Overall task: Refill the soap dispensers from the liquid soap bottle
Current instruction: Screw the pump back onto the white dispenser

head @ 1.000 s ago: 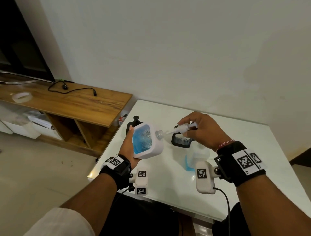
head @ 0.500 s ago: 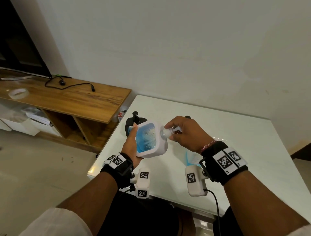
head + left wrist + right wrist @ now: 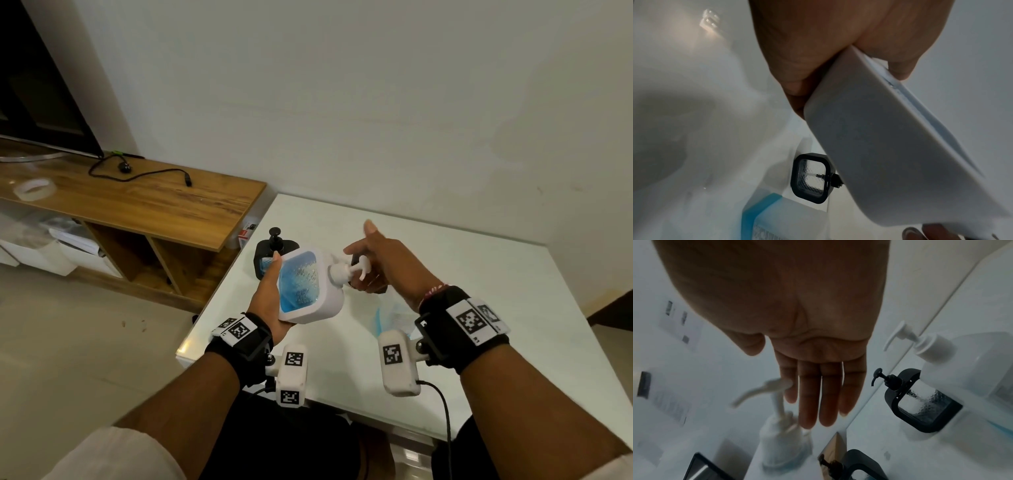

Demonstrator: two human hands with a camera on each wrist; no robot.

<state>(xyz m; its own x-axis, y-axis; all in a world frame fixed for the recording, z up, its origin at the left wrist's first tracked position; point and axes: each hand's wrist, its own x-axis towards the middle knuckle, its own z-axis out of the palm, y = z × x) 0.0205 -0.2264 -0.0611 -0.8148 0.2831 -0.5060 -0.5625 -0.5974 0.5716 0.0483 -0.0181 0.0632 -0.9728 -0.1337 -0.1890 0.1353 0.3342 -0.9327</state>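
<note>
White-framed and blue inside, the soap dispenser (image 3: 306,286) is lying on its side in the left hand (image 3: 270,301), whose grip is wrapping its base, thumb along the far edge, holding it clear above the bench (image 3: 496,274). Its white pump (image 3: 346,270) is sitting in the neck, pointing at the right hand (image 3: 383,263). That hand is hovering just beside the pump, its grip open, fingers (image 3: 824,395) straight and holding nothing.

The step in hand looks like seating the pump. To do it well, the left hand should be tipping the body upright before the right takes the collar and turns it snug, since a loose collar on a tilted body may be leaking soap.

A black dispenser (image 3: 274,257) is standing behind the left hand, another (image 3: 920,404) close under the right. The big liquid soap bottle (image 3: 972,374) is standing on the bench touching that one, below the right wrist, so the elbow could be knocking it
</note>
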